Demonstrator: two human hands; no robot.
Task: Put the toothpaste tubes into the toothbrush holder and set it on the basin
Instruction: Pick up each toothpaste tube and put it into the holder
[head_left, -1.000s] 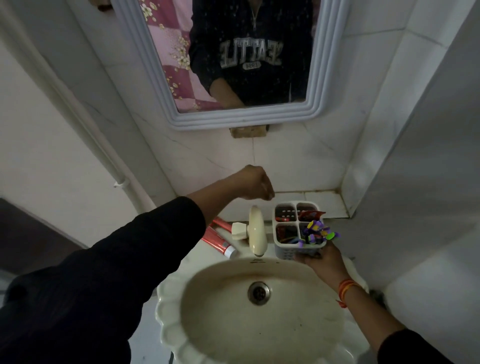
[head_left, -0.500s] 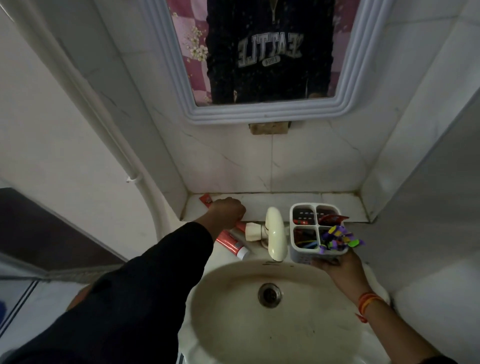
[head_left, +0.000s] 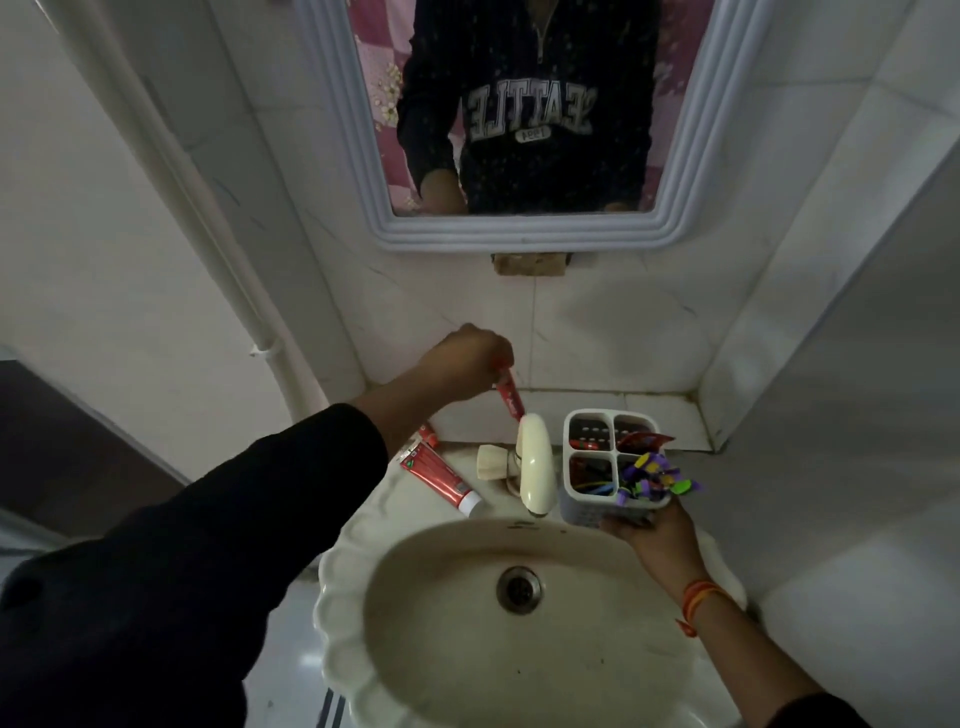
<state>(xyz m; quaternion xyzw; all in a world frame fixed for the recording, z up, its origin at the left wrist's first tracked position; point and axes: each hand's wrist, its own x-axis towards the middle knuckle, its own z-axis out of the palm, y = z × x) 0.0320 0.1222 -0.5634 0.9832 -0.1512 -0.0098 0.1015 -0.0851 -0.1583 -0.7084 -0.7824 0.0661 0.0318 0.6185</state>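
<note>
My left hand (head_left: 470, 361) is raised above the back ledge, shut on a small red toothpaste tube (head_left: 509, 397) that hangs down just behind the tap. A second, larger red toothpaste tube (head_left: 439, 475) with a white cap lies on the basin rim left of the tap. My right hand (head_left: 649, 530) grips the bottom of a white four-compartment toothbrush holder (head_left: 587, 501), held right of the tap. The holder contains red tubes in the far compartments and colourful purple and green items in the near right one.
The cream tap (head_left: 532, 462) stands between the two hands. The basin (head_left: 358, 561) with its drain (head_left: 518, 590) lies below. A tiled ledge (head_left: 660, 413) runs behind, walls close in on both sides, and a framed mirror (head_left: 519, 234) hangs above.
My left hand came down to the ledge beside the lying tube, closed on a small red tube and lifted it up and right toward the tap. The holder stayed in my right hand.
</note>
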